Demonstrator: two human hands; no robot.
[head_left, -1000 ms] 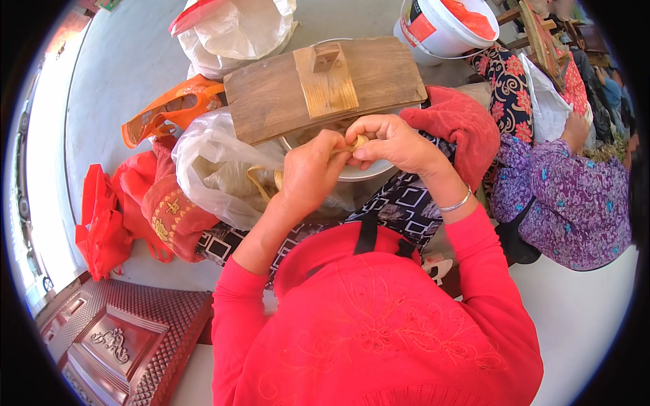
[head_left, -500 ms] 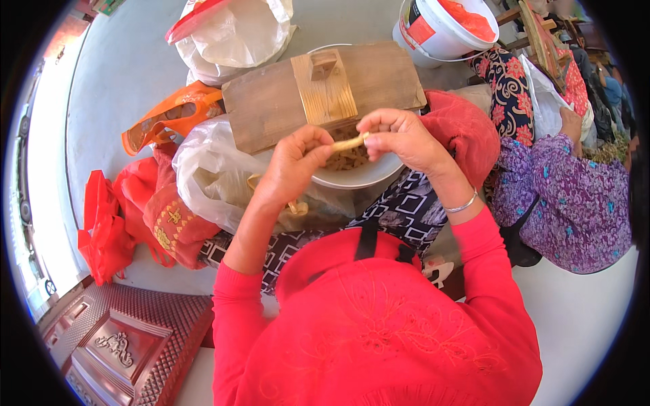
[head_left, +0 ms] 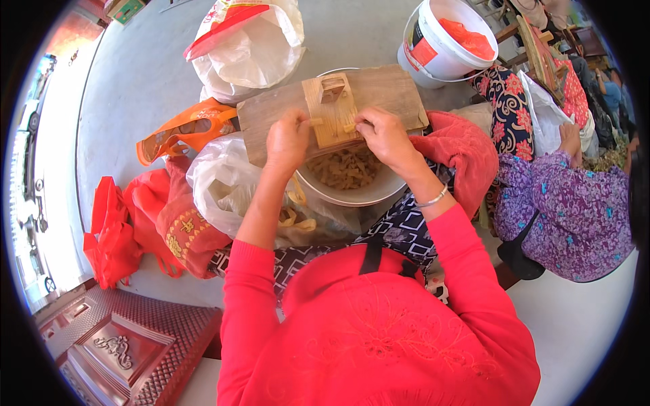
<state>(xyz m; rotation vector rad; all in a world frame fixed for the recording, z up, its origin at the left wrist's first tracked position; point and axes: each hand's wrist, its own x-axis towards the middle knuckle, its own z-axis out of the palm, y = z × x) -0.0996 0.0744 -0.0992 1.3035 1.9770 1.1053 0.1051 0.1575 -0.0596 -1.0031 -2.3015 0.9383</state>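
Observation:
Both my hands are closed above a wooden board [head_left: 393, 95] that lies across a metal basin [head_left: 336, 201]. My left hand [head_left: 289, 137] pinches a short pale yellow strip whose end points to the right. A similar short yellow strip [head_left: 350, 127] sticks out of the pinched fingers of my right hand [head_left: 384, 135]. The two strips are apart, with a lighter wooden crosspiece [head_left: 332, 108] bearing a small upright block [head_left: 332, 89] between and behind them. Below the board, the basin holds many short brownish-yellow pieces [head_left: 345, 169].
Left of the basin stand a clear plastic bag [head_left: 220, 176] with yellow strips, an orange bag [head_left: 183, 132] and red bags [head_left: 112, 230]. Farther back are a white sack [head_left: 254, 54] and a white bucket [head_left: 433, 40]. A person in purple patterned clothes [head_left: 569, 210] sits at right.
My hands have moved apart and forward over the board. The single strip held between them is now two pieces, one in each hand. More of the basin's contents shows.

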